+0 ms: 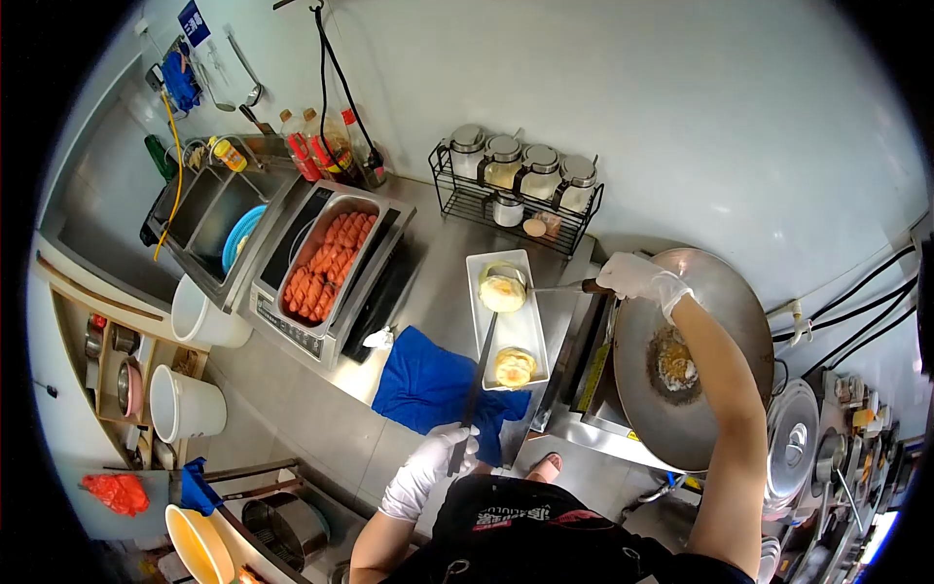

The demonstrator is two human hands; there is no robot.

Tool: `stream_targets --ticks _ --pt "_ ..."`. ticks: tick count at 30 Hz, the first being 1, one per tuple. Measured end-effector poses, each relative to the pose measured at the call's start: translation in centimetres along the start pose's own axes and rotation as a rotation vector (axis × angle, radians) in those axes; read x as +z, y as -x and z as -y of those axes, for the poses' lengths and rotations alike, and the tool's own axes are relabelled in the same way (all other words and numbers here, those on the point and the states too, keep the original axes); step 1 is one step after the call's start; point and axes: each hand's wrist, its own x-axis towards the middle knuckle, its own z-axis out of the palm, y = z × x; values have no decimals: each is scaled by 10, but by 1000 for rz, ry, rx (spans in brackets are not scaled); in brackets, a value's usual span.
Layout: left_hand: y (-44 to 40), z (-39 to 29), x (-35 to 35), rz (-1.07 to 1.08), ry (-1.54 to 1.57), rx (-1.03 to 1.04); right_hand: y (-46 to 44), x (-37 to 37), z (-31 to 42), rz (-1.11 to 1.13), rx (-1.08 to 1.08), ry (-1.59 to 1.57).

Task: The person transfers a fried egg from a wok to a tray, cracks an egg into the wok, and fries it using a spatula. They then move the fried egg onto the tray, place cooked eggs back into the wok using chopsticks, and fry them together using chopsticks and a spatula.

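Note:
My left hand (pixel 435 465), in a white glove, is closed round the handle of a long dark utensil (pixel 474 394). Its far end reaches the upper food piece (pixel 502 291) on a white rectangular plate (pixel 514 334). My gloved right hand (pixel 637 276) grips the dark handle of a metal turner (pixel 564 288), whose tip meets the right side of that same piece. Lower on the plate sits a second browned round piece (pixel 515 367). Beneath my right forearm, a large wok (pixel 637 360) holds some oil and pale bits.
A blue cloth (pixel 423 380) hangs over the counter edge. Left of it, a metal tray (pixel 336 209) holds reddish scored food. Behind the plate stands a black rack (pixel 457 201) with seasoning jars. A sink (pixel 199 219) is at the left, a metal lid (pixel 793 438) at the right.

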Motion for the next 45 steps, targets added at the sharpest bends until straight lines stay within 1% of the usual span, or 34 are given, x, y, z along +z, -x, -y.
stream_targets --ticks 2,5,8,14,17,20,23,26,29,32,35,37,39,41,42,45 --pt "0 -1 1 12 10 -9 -2 -3 6 -33 63 96" --pt "4 -4 6 55 -35 -11 -21 4 -13 -157 -111 317" --pt "2 -1 3 61 -22 -13 -7 0 3 -150 -40 305" --pt "9 -3 9 34 -75 17 -8 2 5 -188 -23 399" --pt "11 -3 10 24 -81 10 -2 1 9 -195 33 409" --pt "10 -2 8 12 -88 7 -6 5 -2 -250 -37 465" --pt "8 0 5 -27 -120 5 7 6 3 -306 -113 525" --pt "7 2 1 -39 -134 4 24 7 15 -411 -121 517" --pt "12 0 5 -38 -145 4 48 3 18 -484 -143 498" --pt "16 0 7 -28 -143 -8 70 2 -4 -535 -106 393" --pt "23 0 9 16 -142 14 129 -4 -19 -454 23 221" --pt "28 2 3 41 -155 9 157 18 -74 -690 -216 34" --pt "35 1 9 51 -159 6 212 22 -92 -536 -50 -225" --pt "43 -2 21 23 -245 29 260 44 -121 -621 51 -274" --pt "40 1 17 48 -247 52 286 57 -136 -665 107 -300" --pt "44 -1 31 40 -251 101 348 109 -181 -937 190 -202"
